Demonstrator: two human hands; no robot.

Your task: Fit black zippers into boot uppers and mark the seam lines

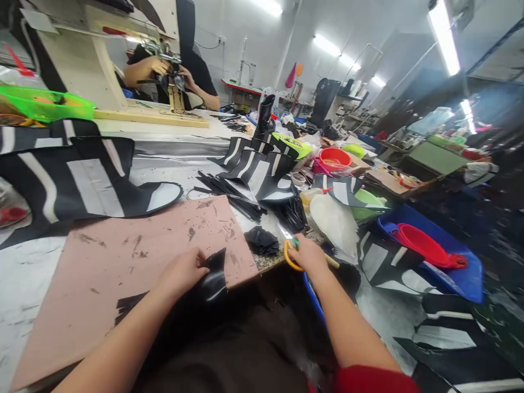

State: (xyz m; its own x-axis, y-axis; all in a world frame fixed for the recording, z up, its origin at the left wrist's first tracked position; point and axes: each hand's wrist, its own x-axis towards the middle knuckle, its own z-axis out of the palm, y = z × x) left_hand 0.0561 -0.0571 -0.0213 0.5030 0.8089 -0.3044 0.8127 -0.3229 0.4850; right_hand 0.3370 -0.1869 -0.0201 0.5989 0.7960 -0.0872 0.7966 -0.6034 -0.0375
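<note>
My left hand (183,274) is closed on the edge of a glossy black sheet piece (215,277), which hangs partly over the front edge of a pink board (164,240). My right hand (309,255) is closed around the orange handle of a pair of scissors (289,261), its blades pointing away from me over the table. Beside the scissors lies a small heap of black pieces (262,240). A stack of short black strips (127,307) rests on the board, partly hidden by my left forearm.
Black boot uppers with white strips (92,180) lie at the left and centre. Bundled black strips (235,196) sit behind the board. A blue tub (458,275) with a red basin (423,245) stands at right. Across the table, another person's hands (160,66) work at a sewing machine (104,65).
</note>
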